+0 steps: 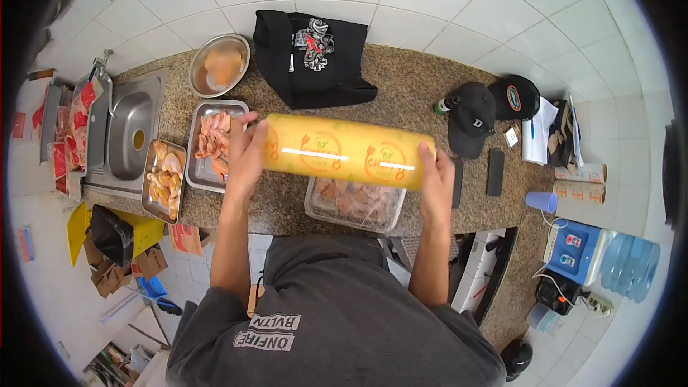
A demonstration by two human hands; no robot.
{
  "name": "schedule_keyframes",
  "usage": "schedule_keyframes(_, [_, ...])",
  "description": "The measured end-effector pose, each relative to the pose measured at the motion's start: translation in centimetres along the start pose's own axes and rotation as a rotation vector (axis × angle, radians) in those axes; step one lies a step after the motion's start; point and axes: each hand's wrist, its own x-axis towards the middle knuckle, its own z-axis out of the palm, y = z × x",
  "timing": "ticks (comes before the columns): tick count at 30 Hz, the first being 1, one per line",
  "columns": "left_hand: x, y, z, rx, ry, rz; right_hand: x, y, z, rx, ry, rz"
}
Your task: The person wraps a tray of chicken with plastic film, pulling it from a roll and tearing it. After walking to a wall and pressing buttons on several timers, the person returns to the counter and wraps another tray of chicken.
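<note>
Between my two hands is a large yellow roll of cling film [344,149], printed with orange and green logos. My left hand [247,154] grips its left end, and my right hand [436,179] grips the right end. The roll is held up above a clear plastic-covered tray [351,223] with pale raw meat inside, hiding the tray's far side. Just left of my left hand, a metal tray [192,165] holds raw chicken pieces [213,145]. Farther left, a smaller metal tray [147,201] holds yellowish marinated chicken [168,175].
A steel bowl [244,72] and black cloth bag [308,64] lie along the wall. At left is a sink [129,136] beside red-and-clear packages [72,125]. Caps [471,122], phones [495,172], a blue cup [542,202] and a water dispenser [570,247] stand right.
</note>
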Motion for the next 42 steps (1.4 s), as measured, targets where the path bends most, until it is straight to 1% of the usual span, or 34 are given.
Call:
schedule_keyframes(2, [-2.4, -0.1, -1.4, -0.016, 0.018, -0.01, -3.3, 0.5, -0.1, 0.002, 0.004, -0.013])
schedule_keyframes(4, [-4.8, -1.0, -2.9, -0.017, 0.009, -0.018, -6.6, 1.8, -0.3, -0.047, 0.017, 0.031])
schedule_keyframes(6, [-7.0, -2.2, -4.0, -0.017, 0.004, -0.028, -9.1, 3.4, -0.5, -0.022, 0.024, 0.03])
schedule_keyframes(8, [-9.3, -3.7, -5.0, 0.026, 0.04, -0.133, -11.3, 4.7, -0.7, 0.008, 0.05, 0.072])
schedule_keyframes(9, [-10.4, -5.0, -5.4, 0.024, 0.038, -0.137, -12.3, 5.5, -1.2, 0.004, 0.053, 0.075])
schedule_keyframes(11, [-12.3, -7.5, -6.0, 0.014, 0.018, -0.054, -14.0, 7.3, -2.3, -0.033, 0.023, 0.109])
schedule_keyframes(13, [-14.3, -8.4, -6.0, -0.013, 0.022, -0.079, -15.5, 8.5, -2.9, -0.035, 0.037, 0.122])
schedule_keyframes(15, [-16.2, -9.3, -6.2, -0.051, -0.011, -0.145, -16.9, 9.9, -3.7, -0.041, 0.054, 0.145])
schedule_keyframes(17, [-17.5, -10.8, -6.5, -0.044, -0.016, -0.193, -17.9, 11.8, -4.6, -0.147, 0.059, 0.092])
schedule_keyframes(19, [-18.5, -13.2, -6.7, -0.037, -0.038, -0.229, -18.9, 15.2, -5.7, -0.201, 0.065, 0.077])
schedule_keyframes(21, [-18.8, -14.7, -6.8, 0.0, -0.048, -0.241, -19.0, 17.9, -6.1, -0.249, 0.065, 0.054])
schedule_keyframes(24, [-18.8, -16.4, -6.8, 0.078, -0.076, -0.271, -19.2, 20.0, -6.2, -0.234, 0.076, 0.111])
schedule_keyframes(26, [-18.4, -17.3, -6.7, 0.12, -0.091, -0.288, -18.7, 20.4, -6.1, -0.294, 0.09, 0.172])
schedule_keyframes(28, [-18.4, -18.1, -6.5, 0.329, -0.124, -0.127, -17.6, 21.5, -5.8, -0.295, 0.11, 0.138])
schedule_keyframes(30, [-18.0, -18.8, -5.9, 0.348, -0.081, -0.136, -16.9, 21.7, -5.8, -0.298, 0.131, 0.093])
schedule_keyframes(31, [-17.5, -19.1, -5.6, 0.367, -0.043, -0.148, -16.8, 21.6, -5.5, -0.366, 0.152, 0.048])
schedule_keyframes(32, [-16.5, -19.4, -5.3, 0.363, -0.042, -0.136, -16.5, 21.5, -5.1, -0.434, 0.174, 0.001])
schedule_keyframes(33, [-15.7, -19.6, -5.2, 0.311, -0.001, -0.076, -16.4, 21.0, -4.7, -0.435, 0.174, -0.005])
schedule_keyframes(34, [-15.3, -19.6, -5.2, 0.262, 0.04, -0.023, -16.7, 20.3, -4.0, -0.401, 0.2, 0.02])
schedule_keyframes(35, [-14.6, -19.4, -5.1, 0.26, 0.047, -0.017, -16.6, 20.0, -3.2, -0.362, 0.224, 0.039])
schedule_keyframes(36, [-13.4, -19.1, -4.9, 0.327, 0.052, 0.05, -16.3, 21.2, -2.5, -0.266, 0.279, -0.004])
schedule_keyframes(37, [-12.4, -18.6, -4.7, 0.396, 0.054, 0.114, -15.9, 21.0, -2.0, -0.261, 0.276, -0.012])
schedule_keyframes(39, [-11.0, -17.4, -4.8, 0.421, 0.066, 0.1, -15.3, 20.7, -1.5, -0.318, 0.299, -0.045])
schedule_keyframes(40, [-10.6, -16.2, -4.9, 0.509, -0.028, -0.016, -14.8, 20.4, -1.7, -0.378, 0.282, -0.035])
schedule_keyframes(41, [-10.0, -14.9, -4.8, 0.595, -0.123, -0.126, -14.4, 20.2, -2.2, -0.374, 0.291, -0.041])
schedule_keyframes(42, [-9.7, -12.5, -4.3, 0.594, -0.129, -0.116, -14.0, 20.0, -3.0, -0.502, 0.208, -0.008])
